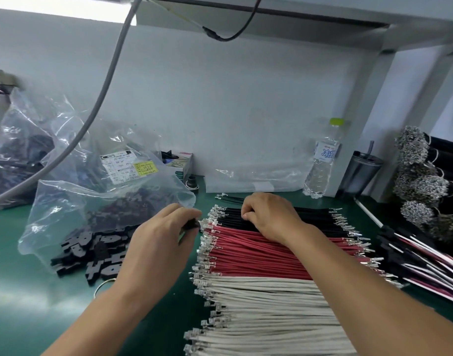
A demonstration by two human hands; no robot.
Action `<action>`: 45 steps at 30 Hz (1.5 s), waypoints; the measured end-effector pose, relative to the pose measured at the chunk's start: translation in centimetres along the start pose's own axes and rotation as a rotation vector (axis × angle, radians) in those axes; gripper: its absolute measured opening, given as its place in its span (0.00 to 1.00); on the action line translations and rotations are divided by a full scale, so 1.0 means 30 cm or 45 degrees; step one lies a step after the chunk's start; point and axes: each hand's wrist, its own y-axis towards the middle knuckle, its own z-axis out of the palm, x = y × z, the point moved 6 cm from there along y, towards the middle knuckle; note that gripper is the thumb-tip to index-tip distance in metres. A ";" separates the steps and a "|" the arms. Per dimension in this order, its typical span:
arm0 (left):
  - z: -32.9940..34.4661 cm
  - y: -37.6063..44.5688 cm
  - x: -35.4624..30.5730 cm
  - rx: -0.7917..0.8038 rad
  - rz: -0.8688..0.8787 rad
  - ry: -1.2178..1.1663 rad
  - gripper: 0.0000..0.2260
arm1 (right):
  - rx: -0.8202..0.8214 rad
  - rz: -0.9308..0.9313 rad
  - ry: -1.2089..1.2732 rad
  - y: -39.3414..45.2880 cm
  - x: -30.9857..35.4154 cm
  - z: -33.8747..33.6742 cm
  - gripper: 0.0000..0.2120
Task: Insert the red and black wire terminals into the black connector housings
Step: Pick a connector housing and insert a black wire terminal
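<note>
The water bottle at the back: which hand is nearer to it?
Right. The right hand rests on the black wires, below and left of the water bottle. The left hand is farther left, holding a black connector housing.

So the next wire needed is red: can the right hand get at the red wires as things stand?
Probably yes: the right hand rests on the black wires, with the red wires lying uncovered just beside it.

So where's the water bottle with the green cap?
In the head view, the water bottle stands upright at the back right of the green table, against the wall, beside a dark tumbler on its right.
</note>
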 end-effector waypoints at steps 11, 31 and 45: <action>0.024 -0.008 0.016 0.018 -0.085 -0.091 0.17 | -0.063 -0.108 -0.066 -0.021 0.057 -0.002 0.05; 0.043 -0.019 -0.002 0.013 -0.109 -0.220 0.10 | -0.808 0.177 0.879 -0.037 -0.114 -0.324 0.06; 0.076 -0.036 -0.005 0.229 -0.672 -1.209 0.10 | -0.677 -0.455 0.090 -0.411 0.180 -0.243 0.05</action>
